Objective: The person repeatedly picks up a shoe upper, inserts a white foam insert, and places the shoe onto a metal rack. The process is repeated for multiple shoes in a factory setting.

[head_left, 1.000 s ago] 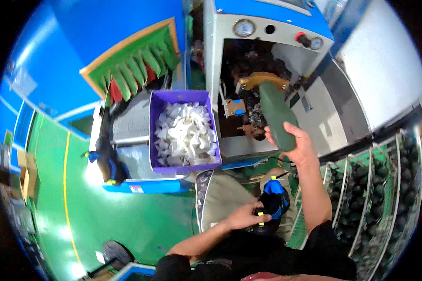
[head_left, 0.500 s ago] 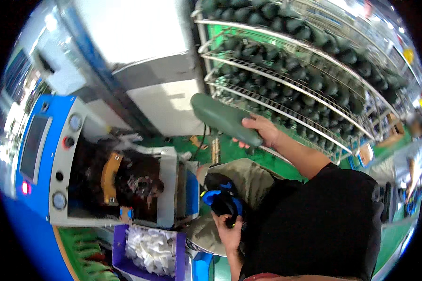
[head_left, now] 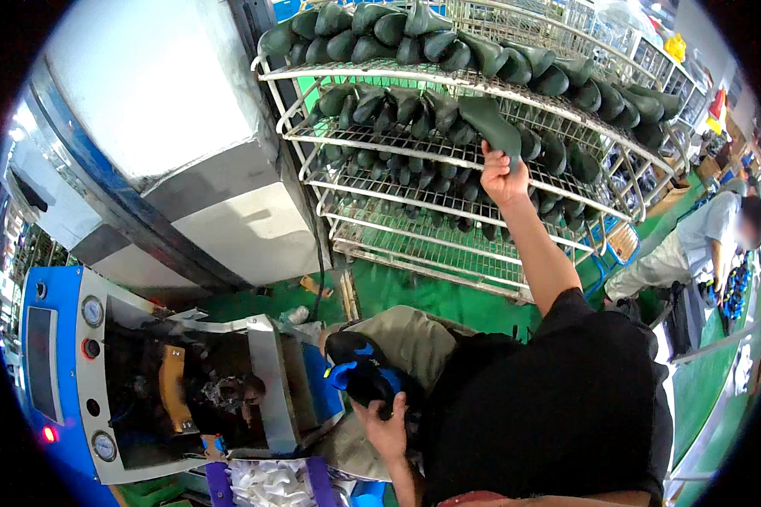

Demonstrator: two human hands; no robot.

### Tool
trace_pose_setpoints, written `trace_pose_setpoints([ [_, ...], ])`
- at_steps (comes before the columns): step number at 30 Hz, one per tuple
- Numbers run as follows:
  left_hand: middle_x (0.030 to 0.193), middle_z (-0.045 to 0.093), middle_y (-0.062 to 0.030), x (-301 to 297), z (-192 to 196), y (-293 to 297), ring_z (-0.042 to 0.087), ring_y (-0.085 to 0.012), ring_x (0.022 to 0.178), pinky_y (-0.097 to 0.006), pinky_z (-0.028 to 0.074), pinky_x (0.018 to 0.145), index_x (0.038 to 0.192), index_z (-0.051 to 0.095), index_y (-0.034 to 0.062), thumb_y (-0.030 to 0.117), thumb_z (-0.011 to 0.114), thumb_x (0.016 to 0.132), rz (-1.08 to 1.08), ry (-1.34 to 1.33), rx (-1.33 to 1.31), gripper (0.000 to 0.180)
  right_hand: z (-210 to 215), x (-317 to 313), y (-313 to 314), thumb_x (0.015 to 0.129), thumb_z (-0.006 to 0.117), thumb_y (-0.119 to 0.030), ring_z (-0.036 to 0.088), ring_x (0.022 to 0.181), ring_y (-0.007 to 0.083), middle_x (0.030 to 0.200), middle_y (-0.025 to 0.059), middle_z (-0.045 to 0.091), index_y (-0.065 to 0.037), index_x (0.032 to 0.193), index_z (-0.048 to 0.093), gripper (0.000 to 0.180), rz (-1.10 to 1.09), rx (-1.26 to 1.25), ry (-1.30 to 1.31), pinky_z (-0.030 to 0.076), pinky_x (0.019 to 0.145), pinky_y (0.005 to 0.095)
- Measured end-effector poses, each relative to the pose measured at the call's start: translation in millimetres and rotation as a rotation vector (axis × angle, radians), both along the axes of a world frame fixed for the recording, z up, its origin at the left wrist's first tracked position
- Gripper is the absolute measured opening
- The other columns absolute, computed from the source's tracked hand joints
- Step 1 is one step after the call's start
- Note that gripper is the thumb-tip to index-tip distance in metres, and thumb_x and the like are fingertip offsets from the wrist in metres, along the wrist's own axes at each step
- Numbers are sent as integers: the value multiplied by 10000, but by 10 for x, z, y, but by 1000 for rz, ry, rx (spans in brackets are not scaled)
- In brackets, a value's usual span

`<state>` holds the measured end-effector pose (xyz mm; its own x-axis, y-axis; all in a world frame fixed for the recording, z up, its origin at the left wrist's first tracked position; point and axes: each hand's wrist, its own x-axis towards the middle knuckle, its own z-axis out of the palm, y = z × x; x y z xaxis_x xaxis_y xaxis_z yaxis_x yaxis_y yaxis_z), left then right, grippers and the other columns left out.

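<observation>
Head view: right grip [head_left: 506, 179] wrapped round a green last [head_left: 492, 125], left grip [head_left: 385, 429] holding a shoe [head_left: 365, 369]; a steady wrist should spare neighbouring lasts [head_left: 554, 154]

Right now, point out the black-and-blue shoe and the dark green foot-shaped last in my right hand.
Black-and-blue shoe [head_left: 368, 382]: head view, on its opening.
Dark green last [head_left: 492, 124]: head view, mid-body.

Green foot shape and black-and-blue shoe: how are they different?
The green foot shape is plain green; the shoe is black with bright blue parts. The green foot shape is up by the rack, in the right hand; the shoe is lower, in the left hand. The shoe has an opening; the green foot shape shows none. Each is held in one hand.
</observation>
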<state>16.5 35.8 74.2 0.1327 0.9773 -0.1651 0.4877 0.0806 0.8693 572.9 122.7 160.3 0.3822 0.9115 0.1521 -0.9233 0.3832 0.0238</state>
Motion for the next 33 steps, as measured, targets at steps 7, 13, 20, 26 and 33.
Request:
trace_pose_setpoints([
  [7, 1554, 427, -303, 246, -186, -32, 492, -428, 1349, -434, 398, 1122, 890, 640, -69, 253, 865, 825, 164, -88, -3, 399, 355, 568, 471, 1081, 412, -546, 473, 547, 136, 724, 55, 573, 45, 1055, 575, 615, -332, -635, -151, 342, 459, 268],
  [13, 946, 691, -105, -523, -282, -719, 632, -208, 863, -367, 539, 757, 1004, 655, 35, 110, 815, 885, 703, -393, -28, 212, 242, -50, 1011, 1053, 551, -382, 420, 546, 147, 686, 29, 539, -62, 1050, 613, 326, -332, -886, -435, 316, 510, 310],
  [20, 1343, 614, -143, -2166, 135, -2948, 594, -245, 1134, -393, 482, 985, 1346, 585, -51, 200, 627, 932, 1242, -244, 371, 486, -511, -1449, 1172, 1036, 613, -192, 541, 733, 105, 840, -1, 608, -63, 1160, 664, 187, 331, -695, -992, 448, 641, 265],
  [26, 1564, 442, -286, -2734, 1002, -2442, 410, -387, 1468, -444, 343, 1190, 1239, 697, -76, 416, 754, 884, 1040, 695, -265, 609, -1151, -2312, 1269, 1002, 676, -240, 566, 819, 77, 989, -11, 658, -83, 1210, 667, 260, 776, -817, -1106, 430, 674, 224],
  [33, 1243, 666, -239, -3503, 4, -2596, 621, -376, 1198, -528, 450, 1040, 1196, 768, 82, 671, 696, 795, 1211, 879, -546, 716, -706, -3197, 1418, 1040, 620, -225, 584, 701, 120, 856, 26, 639, -42, 1238, 630, 270, 710, -592, -1601, 428, 584, 274],
])
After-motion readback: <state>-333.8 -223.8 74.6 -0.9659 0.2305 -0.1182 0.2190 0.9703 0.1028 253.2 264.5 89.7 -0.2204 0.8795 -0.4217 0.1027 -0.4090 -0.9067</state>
